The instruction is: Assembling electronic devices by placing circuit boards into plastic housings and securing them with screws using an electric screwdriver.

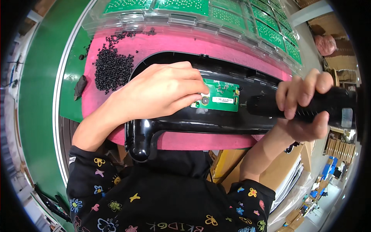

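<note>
1. The right hand (pixel 305 104) has its grip wrapped tight around a black electric screwdriver (pixel 301 105), fingers curled over the top of the barrel and thumb underneath.
2. The left hand (pixel 162 91) lies flat and spread, fingertips pressing down on the left end of a small green circuit board (pixel 221 95), apparently to keep it from shifting under the tool.
3. The board sits in a recess of a glossy black plastic housing (pixel 185 125), near the middle of the frame.
4. The housing rests on a pink foam pad (pixel 181 42) on the tabletop, seemingly to cushion the shiny shell.
5. The screwdriver's long axis runs nearly level from right to left, its tip pointing at the board's right edge, very close to it; whether it touches cannot be told.
6. The board's long side lies along the same left-right line.
7. A heap of small black pellets (pixel 112 65) lies on the pad's left part.
8. Clear trays of green boards (pixel 216 13) stand along the far side, within reach.
</note>
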Motion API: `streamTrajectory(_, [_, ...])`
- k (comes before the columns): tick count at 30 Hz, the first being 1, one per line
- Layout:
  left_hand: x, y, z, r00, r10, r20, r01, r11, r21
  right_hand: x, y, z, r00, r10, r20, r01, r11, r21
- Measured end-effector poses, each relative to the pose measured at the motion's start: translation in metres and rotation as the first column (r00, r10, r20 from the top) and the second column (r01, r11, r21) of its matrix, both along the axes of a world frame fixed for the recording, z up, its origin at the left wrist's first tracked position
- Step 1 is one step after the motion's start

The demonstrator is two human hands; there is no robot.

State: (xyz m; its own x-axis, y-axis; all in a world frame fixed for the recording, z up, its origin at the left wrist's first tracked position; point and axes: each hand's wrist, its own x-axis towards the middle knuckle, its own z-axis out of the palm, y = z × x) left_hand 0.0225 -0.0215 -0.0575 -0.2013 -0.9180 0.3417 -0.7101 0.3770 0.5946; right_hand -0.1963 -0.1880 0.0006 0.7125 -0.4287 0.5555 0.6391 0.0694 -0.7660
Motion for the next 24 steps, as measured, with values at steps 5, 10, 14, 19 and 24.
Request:
streamTrajectory(5, [-0.001, -0.001, 0.002, 1.000, -0.016, 0.004, 0.016, 1.000, 0.003, 0.011, 0.004, -0.003, 0.986, -0.054, -0.156, 0.046, 0.997, -0.056])
streamTrajectory(10, [-0.001, 0.000, 0.002, 1.000, -0.024, 0.003, 0.024, 1.000, -0.002, 0.008, -0.008, -0.004, 0.982, 0.153, -0.113, -0.161, 0.984, -0.070])
streamTrajectory(14, [0.002, 0.005, 0.000, 1.000, -0.005, 0.010, 0.005, 1.000, 0.016, 0.005, -0.016, -0.003, 0.929, 0.359, -0.092, -0.368, 0.925, -0.101])
streamTrajectory(19, [0.002, 0.003, 0.002, 0.997, -0.072, 0.009, 0.072, 0.996, 0.061, -0.006, -0.016, 0.001, 0.960, 0.256, -0.109, -0.266, 0.960, -0.086])
streamTrajectory(24, [0.002, 0.006, 0.004, 0.997, -0.077, 0.029, 0.075, 0.995, 0.068, -0.004, -0.018, -0.008, 0.969, 0.232, -0.090, -0.234, 0.972, -0.010])
